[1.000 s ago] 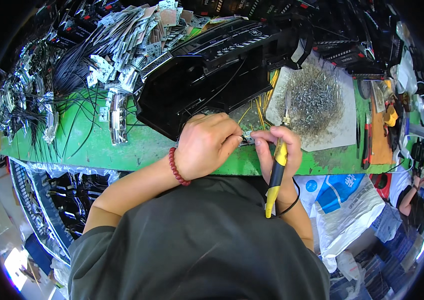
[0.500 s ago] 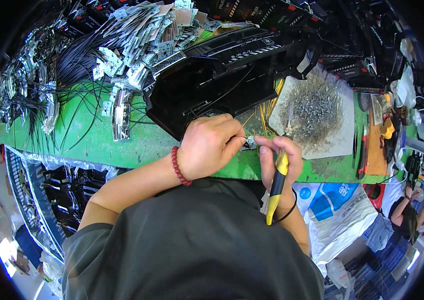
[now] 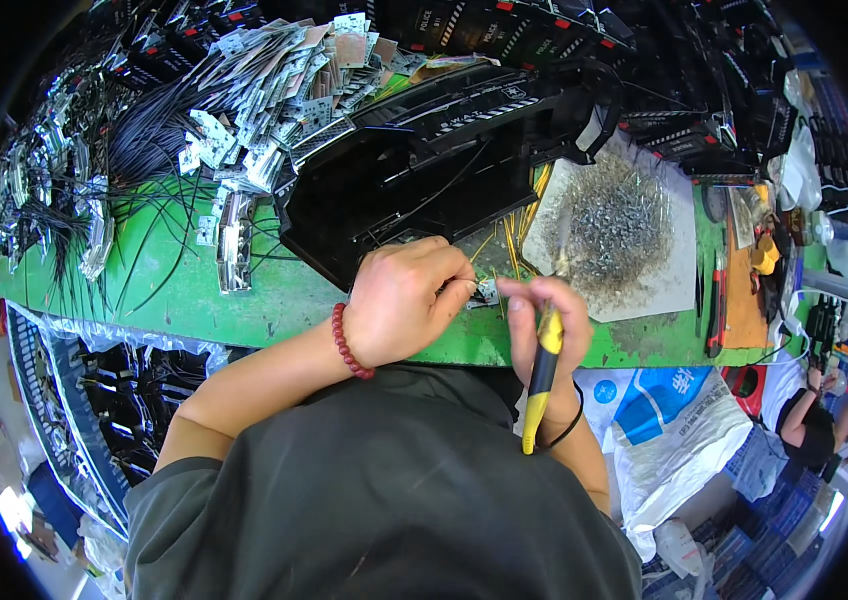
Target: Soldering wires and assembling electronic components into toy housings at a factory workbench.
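Little gap showed in the left hand [image 3: 394, 305] before the black shell [image 3: 344, 200]; its hold I couldn't tell. A small silvery part [image 3: 487, 292] showed before the shell too, and the right hand [image 3: 566, 315] still gripped a soldering iron [image 3: 543, 370], hardly shifted, so work seemingly continued.

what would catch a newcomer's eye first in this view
The yellow-and-black pen-shaped tool in the right hand stands out, at the near edge of the green bench. Beyond the hands, a big black shell lies mid-bench. A heap of pale boards sits to its left, and greyish bits cover a white sheet to its right.
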The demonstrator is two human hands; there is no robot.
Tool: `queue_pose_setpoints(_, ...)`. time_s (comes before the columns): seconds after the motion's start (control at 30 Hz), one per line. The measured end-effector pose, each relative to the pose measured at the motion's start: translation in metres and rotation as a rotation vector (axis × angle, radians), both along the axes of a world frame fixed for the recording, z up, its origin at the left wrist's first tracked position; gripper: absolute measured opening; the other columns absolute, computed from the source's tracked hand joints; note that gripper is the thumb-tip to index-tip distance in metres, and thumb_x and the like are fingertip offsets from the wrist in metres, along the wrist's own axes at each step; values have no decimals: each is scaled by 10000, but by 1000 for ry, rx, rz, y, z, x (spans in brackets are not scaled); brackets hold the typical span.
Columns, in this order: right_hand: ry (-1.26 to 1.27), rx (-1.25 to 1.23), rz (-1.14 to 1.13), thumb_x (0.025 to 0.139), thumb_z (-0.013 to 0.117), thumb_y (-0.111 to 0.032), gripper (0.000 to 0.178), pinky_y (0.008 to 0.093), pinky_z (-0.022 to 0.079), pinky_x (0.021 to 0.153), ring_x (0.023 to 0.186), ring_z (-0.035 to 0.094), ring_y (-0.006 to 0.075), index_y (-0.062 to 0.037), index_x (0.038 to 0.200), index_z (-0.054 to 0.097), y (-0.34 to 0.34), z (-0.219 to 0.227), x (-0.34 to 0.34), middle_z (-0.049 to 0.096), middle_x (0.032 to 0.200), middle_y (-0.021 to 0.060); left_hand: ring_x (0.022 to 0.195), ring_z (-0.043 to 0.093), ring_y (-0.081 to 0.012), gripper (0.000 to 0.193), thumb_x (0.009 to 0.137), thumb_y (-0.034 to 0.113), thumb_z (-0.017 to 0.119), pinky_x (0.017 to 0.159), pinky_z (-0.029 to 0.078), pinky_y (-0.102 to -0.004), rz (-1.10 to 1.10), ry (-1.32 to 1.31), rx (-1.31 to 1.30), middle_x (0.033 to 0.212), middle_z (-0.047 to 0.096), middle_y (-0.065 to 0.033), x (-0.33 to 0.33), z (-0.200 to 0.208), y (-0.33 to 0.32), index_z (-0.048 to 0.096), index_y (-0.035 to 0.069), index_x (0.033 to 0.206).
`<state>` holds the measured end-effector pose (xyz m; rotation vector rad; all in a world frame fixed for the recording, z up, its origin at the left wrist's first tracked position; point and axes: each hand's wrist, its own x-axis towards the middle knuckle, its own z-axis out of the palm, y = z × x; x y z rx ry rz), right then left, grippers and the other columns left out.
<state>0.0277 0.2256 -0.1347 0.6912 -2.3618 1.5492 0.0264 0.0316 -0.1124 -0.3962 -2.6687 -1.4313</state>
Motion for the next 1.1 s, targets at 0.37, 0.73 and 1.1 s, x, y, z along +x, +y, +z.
queue_pose_setpoints(0.37, -8, -189, 44, 743, 692, 80, 380, 276, 494, 627, 681, 648, 187, -24, 1079, 548, -15, -6, -17, 658, 743, 90, 684, 602, -287, 81, 761, 63, 674, 615, 476, -369, -59, 22, 37, 742, 604, -108, -2, 2, -1, 608, 20, 781)
queue_pose_setpoints(0.73, -95, -187, -55, 784, 681, 55, 347, 279, 525, 703, 768, 695, 190, -13, 1091, 534, -6, -6, -3, 669, 879, 125, 700, 588, -282, 126, 716, 61, 706, 620, 463, -369, -23, 141, -55, 750, 595, -83, -4, 3, 4, 589, 47, 761)
queue_pose_setpoints(1.1, -132, -165, -17, 788, 704, 29, 436, 264, 493, 739, 793, 662, 166, -30, 1152, 473, -14, -10, -4, 623, 896, 96, 707, 600, -250, 146, 683, 47, 730, 616, 467, -355, 6, 196, -58, 737, 596, -60, -2, 1, 6, 601, 58, 749)
